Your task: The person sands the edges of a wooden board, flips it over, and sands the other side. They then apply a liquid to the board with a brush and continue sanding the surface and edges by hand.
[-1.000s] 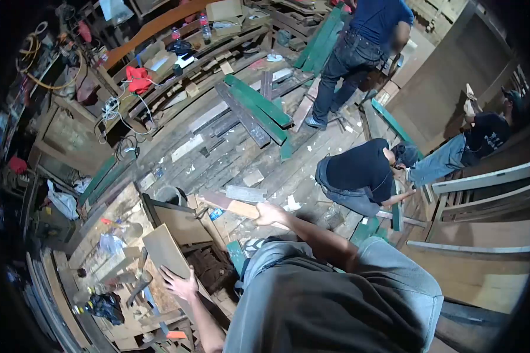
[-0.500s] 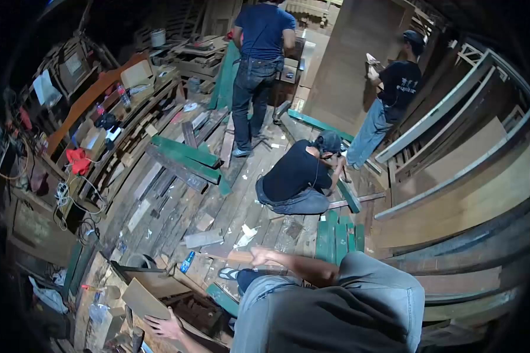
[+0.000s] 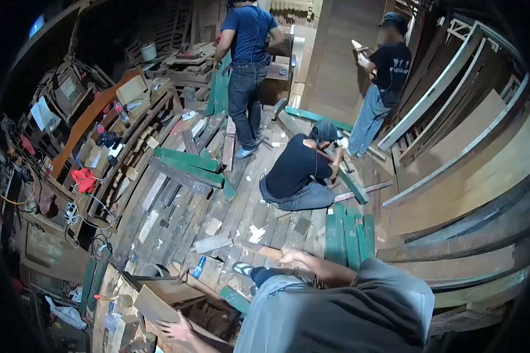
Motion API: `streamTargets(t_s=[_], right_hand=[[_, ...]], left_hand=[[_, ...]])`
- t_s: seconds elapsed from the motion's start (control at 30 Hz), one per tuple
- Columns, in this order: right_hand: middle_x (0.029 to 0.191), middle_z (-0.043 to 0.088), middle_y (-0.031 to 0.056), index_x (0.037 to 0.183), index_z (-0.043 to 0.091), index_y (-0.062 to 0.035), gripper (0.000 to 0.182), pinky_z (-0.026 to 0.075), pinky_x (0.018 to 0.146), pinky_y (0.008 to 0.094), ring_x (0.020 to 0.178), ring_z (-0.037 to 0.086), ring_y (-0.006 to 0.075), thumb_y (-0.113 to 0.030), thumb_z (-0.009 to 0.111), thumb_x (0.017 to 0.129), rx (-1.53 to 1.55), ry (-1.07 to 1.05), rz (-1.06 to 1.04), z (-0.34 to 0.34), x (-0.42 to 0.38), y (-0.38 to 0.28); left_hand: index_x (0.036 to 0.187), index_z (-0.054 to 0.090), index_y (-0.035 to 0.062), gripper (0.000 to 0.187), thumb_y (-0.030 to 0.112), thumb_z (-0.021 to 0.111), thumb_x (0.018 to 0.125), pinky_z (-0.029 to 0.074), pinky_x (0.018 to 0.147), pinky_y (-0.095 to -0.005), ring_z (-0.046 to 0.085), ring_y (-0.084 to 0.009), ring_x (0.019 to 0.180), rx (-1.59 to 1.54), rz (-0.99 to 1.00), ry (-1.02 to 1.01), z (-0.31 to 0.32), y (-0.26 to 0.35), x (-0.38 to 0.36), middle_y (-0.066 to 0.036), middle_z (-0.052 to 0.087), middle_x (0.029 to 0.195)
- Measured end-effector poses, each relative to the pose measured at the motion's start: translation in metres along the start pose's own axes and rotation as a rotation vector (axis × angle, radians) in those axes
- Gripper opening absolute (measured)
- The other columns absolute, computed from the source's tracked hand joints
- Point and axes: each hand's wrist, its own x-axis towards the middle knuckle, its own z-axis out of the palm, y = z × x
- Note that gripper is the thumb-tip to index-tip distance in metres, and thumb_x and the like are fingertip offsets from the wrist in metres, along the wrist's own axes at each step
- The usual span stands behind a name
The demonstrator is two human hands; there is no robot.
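My left hand lies with its fingers spread on a thin brown board, which leans at the edge of a wooden bench at the lower left. My right hand is closed around the near end of a wooden piece whose far end points left, above the floor planks. Below that piece a blue can lies on the floor, beside my sandalled foot. Green planks are stacked to the right of my right hand.
A person sits on the floor working at a green piece. Two people stand beyond, one in a blue shirt, one in a black shirt. Long boards line the right side. A cluttered bench runs along the left.
The view has shifted slightly, so most things appear lower. My right hand has moved a little with the wooden piece. The seated person's hands and the standing people's poses differ slightly.
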Motion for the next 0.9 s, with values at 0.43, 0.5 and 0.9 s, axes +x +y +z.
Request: streamTargets(t_s=[0.43, 0.5, 0.9], right_hand=[[0.114, 0.076, 0.0135, 0.11, 0.079, -0.0117, 0.052, 0.056, 0.084, 0.045, 0.103, 0.073, 0.0291, -0.047, 0.082, 0.071, 0.032, -0.126, 0.409, 0.089, -0.009, 0.151], [0.112, 0.075, 0.0155, 0.109, 0.078, -0.0101, 0.053, 0.057, 0.083, 0.0447, 0.102, 0.073, 0.0319, -0.047, 0.08, 0.071, -0.044, -0.13, 0.418, 0.081, -0.031, 0.158], [0.083, 0.074, 0.0179, 0.089, 0.077, -0.0031, 0.038, 0.053, 0.07, 0.0433, 0.076, 0.07, 0.0295, -0.039, 0.076, 0.076, 0.403, 0.207, 0.336, 0.076, -0.092, 0.149]], left_hand=[[0.166, 0.017, 0.0193, 0.118, 0.083, 0.062, 0.077, 0.03, 0.114, -0.0614, 0.035, -0.0362, 0.147, -0.057, -0.019, -0.08, -0.012, 0.003, 0.0, -0.003, 0.024, 0.17], [0.166, 0.016, 0.0205, 0.117, 0.083, 0.061, 0.077, 0.03, 0.114, -0.0607, 0.034, -0.0352, 0.147, -0.044, -0.027, -0.091, -0.016, 0.002, -0.002, -0.003, 0.024, 0.17], [0.165, 0.019, 0.0159, 0.117, 0.084, 0.059, 0.079, 0.036, 0.112, -0.0584, 0.044, -0.0402, 0.139, -0.068, 0.029, -0.048, -0.003, 0.0, 0.002, -0.009, 0.027, 0.169]])
